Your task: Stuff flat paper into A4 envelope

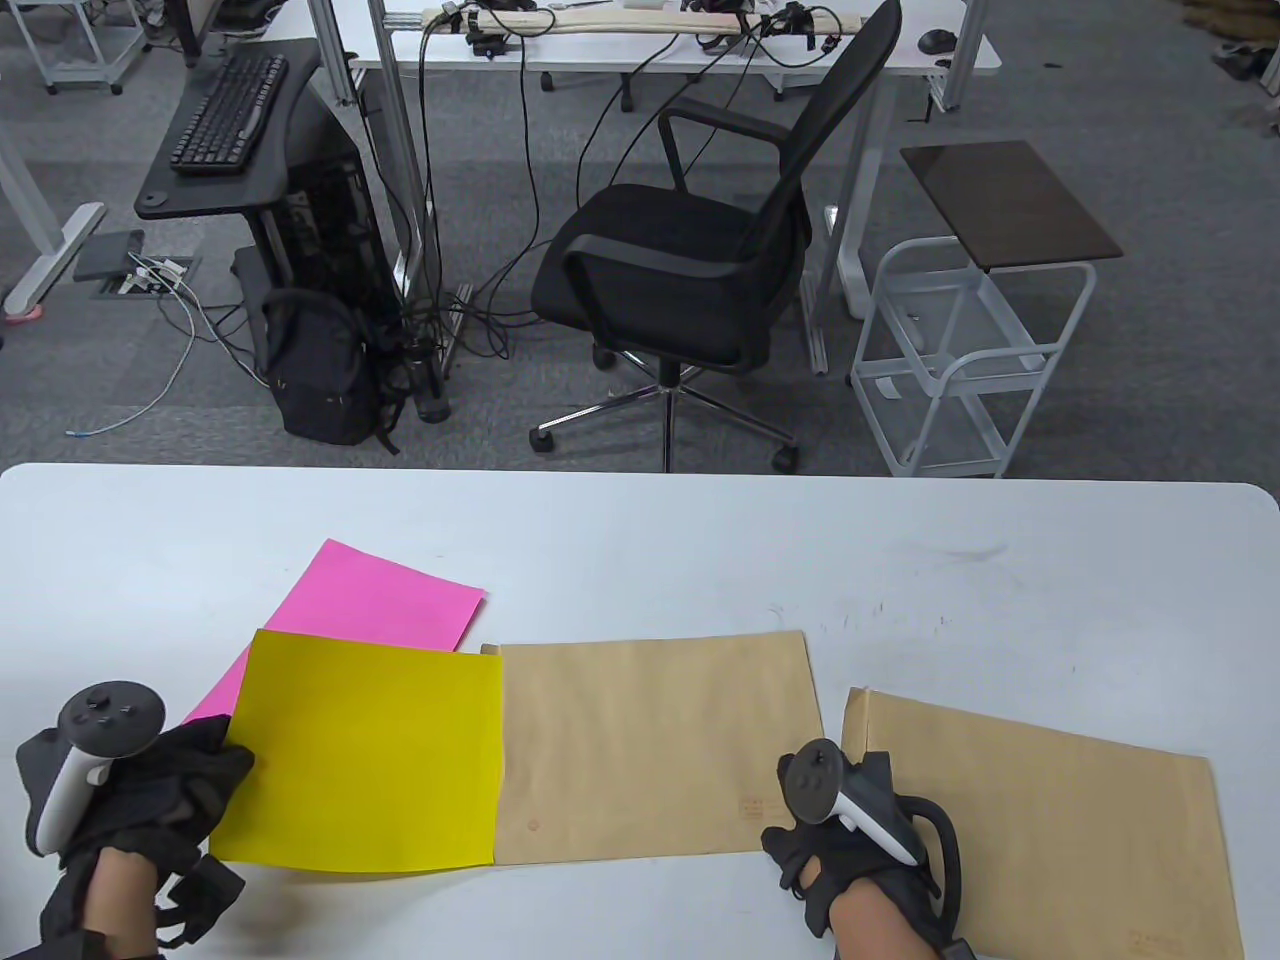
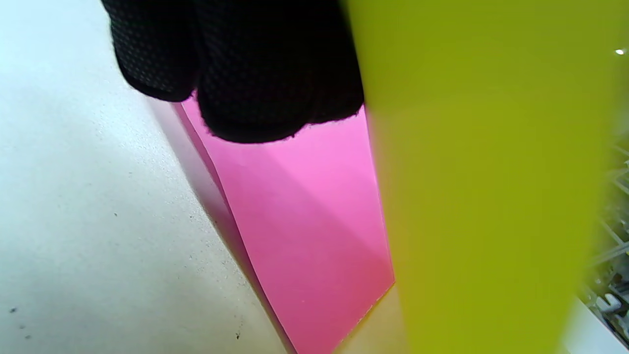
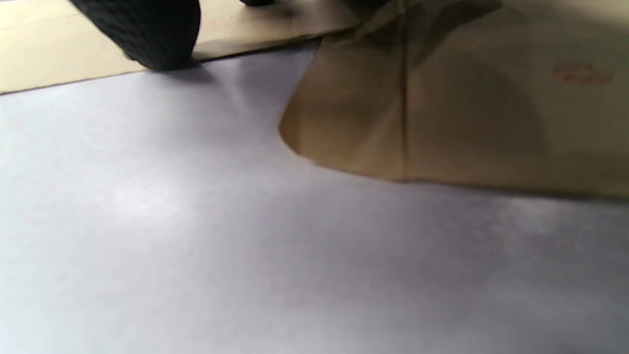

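A yellow sheet (image 1: 370, 750) lies over a pink sheet (image 1: 390, 600) on the white table (image 1: 640, 540). My left hand (image 1: 190, 785) holds the yellow sheet at its left edge. In the left wrist view the yellow sheet (image 2: 486, 187) is raised above the pink sheet (image 2: 304, 231), beside my gloved fingers (image 2: 255, 73). A brown envelope (image 1: 660, 750) lies flat just right of the yellow sheet. My right hand (image 1: 850, 830) is at that envelope's near right corner. One fingertip (image 3: 147, 34) touches down at the envelope's edge (image 3: 59, 54). The other fingers are hidden.
A second brown envelope (image 1: 1050, 830) lies at the right, partly under my right wrist. Its near corner (image 3: 354, 128) is bent up off the table. Beyond the table's far edge stand an office chair (image 1: 700, 260) and a white cart (image 1: 970, 350).
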Demonstrator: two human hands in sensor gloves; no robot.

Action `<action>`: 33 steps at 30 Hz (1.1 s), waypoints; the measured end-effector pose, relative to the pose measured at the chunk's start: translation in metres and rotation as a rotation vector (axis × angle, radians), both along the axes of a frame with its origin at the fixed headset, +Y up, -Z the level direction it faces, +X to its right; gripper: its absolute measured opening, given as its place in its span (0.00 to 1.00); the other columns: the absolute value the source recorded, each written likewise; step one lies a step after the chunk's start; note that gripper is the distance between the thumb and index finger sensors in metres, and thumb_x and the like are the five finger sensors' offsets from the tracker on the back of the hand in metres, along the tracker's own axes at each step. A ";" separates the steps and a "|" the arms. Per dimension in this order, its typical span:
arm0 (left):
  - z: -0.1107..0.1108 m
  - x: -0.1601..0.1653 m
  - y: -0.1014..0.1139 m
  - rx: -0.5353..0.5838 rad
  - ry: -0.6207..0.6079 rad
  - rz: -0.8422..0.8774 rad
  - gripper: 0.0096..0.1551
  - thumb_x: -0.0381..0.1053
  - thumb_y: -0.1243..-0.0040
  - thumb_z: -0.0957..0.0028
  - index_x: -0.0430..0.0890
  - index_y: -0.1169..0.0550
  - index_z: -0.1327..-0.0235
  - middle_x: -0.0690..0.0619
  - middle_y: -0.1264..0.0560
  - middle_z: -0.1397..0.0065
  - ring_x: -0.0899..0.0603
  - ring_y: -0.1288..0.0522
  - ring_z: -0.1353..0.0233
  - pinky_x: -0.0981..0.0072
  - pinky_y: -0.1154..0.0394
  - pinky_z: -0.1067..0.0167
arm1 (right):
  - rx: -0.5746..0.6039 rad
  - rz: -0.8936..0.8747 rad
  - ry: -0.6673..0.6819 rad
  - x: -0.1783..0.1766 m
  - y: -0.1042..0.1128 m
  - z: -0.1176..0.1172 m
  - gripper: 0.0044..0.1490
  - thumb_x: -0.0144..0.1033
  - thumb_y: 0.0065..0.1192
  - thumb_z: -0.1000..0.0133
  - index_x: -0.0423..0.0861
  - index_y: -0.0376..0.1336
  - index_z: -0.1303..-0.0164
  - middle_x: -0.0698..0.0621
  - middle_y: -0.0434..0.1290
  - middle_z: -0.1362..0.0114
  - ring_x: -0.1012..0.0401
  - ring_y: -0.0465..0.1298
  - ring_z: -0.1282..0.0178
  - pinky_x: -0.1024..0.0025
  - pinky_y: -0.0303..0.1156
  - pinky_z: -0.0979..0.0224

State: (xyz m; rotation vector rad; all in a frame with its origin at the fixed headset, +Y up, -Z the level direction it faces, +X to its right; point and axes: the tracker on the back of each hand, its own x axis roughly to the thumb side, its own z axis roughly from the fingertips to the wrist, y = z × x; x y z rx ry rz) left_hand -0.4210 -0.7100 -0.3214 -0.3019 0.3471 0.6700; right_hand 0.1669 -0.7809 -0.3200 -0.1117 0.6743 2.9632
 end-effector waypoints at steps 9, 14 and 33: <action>-0.003 0.010 -0.003 0.010 -0.011 0.004 0.23 0.50 0.35 0.52 0.51 0.16 0.43 0.59 0.13 0.53 0.49 0.10 0.61 0.48 0.16 0.41 | -0.004 -0.002 0.001 0.000 0.000 0.000 0.47 0.65 0.60 0.44 0.65 0.44 0.18 0.54 0.41 0.17 0.46 0.49 0.14 0.34 0.52 0.23; -0.005 0.014 -0.004 0.016 -0.010 0.006 0.23 0.50 0.35 0.52 0.51 0.16 0.43 0.59 0.13 0.53 0.49 0.10 0.61 0.48 0.16 0.41 | -0.005 -0.004 0.001 0.000 0.000 0.000 0.47 0.65 0.60 0.45 0.65 0.44 0.18 0.54 0.41 0.17 0.46 0.48 0.14 0.34 0.52 0.23; -0.013 0.048 -0.017 0.047 -0.043 -0.091 0.23 0.50 0.35 0.53 0.51 0.17 0.43 0.60 0.13 0.53 0.50 0.10 0.61 0.48 0.16 0.41 | -0.021 -0.002 0.005 0.000 0.001 0.000 0.48 0.65 0.60 0.44 0.65 0.43 0.18 0.54 0.40 0.17 0.46 0.48 0.14 0.34 0.52 0.22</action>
